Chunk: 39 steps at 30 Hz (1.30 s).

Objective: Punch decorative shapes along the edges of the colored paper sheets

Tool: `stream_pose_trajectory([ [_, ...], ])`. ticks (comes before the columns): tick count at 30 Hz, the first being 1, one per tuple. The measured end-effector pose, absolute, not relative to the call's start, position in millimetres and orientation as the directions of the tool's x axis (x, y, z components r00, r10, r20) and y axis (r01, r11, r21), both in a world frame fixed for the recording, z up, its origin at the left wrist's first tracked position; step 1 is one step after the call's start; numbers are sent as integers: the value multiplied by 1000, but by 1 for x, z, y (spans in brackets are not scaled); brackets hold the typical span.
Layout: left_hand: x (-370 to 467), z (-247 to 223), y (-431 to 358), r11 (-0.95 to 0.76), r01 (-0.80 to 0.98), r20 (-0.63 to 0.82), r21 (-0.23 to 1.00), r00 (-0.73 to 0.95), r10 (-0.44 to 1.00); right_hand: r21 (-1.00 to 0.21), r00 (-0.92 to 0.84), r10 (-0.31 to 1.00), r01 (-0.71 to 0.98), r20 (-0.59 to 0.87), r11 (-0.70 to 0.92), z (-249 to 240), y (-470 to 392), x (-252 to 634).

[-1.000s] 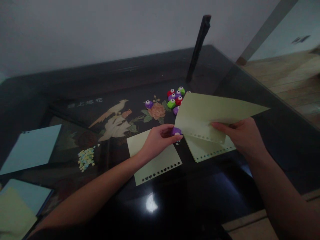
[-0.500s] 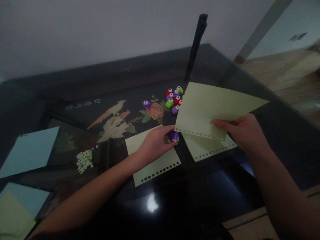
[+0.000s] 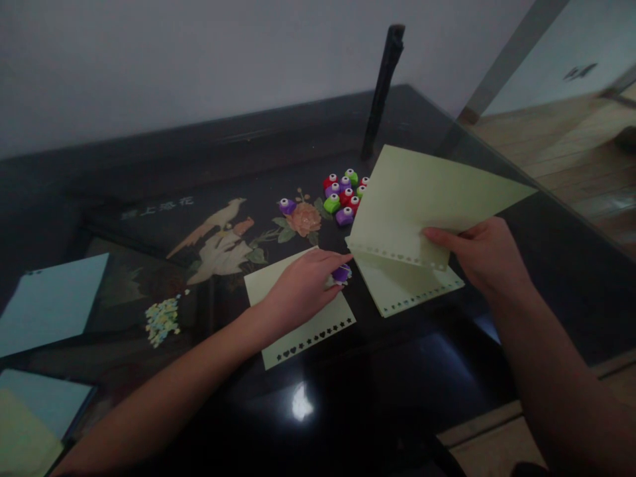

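- The left hand (image 3: 309, 283) is curled, half closed, around 1 purple plastic punch (image 3: 341, 274).
- The right hand (image 3: 489, 256) pinches 1 pale-green paper sheet (image 3: 422, 195) above the glossy black desk (image 3: 382, 377).

Purple punch (image 3: 342, 273) partly hidden by left fingers (image 3: 338, 260), rightmost punches (image 3: 360, 192) partly behind raised sheet (image 3: 427, 195), blue sheet (image 3: 54, 305) cropped at left
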<state>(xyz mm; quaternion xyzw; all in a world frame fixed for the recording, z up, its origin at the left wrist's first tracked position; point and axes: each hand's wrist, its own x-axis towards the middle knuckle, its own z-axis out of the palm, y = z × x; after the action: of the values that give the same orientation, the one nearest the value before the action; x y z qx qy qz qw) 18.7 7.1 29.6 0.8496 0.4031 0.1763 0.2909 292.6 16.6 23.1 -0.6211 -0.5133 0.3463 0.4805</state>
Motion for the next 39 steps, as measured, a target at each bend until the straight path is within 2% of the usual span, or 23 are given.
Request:
stream_pose_trajectory([
  [6, 16, 28, 13, -462, 598, 46, 655, 578, 815, -955, 242, 968, 296, 71, -4, 25, 16, 291],
  [12, 14, 16, 21, -462, 509, 69, 726, 615, 786, -951, 234, 969, 309, 75, -1, 25, 17, 291],
  [25, 10, 10, 24, -423, 546, 34, 723, 584, 811, -966, 245, 968, 258, 60, -6, 27, 16, 291],
  [35, 3, 9, 38, -294, 500, 99, 814, 379, 920, -964, 269, 962, 263, 36, -38, 30, 17, 297],
  [39, -5, 4, 51, -213, 477, 49, 853, 332, 942, -970, 277, 961, 237, 12, -56, 32, 17, 300],
])
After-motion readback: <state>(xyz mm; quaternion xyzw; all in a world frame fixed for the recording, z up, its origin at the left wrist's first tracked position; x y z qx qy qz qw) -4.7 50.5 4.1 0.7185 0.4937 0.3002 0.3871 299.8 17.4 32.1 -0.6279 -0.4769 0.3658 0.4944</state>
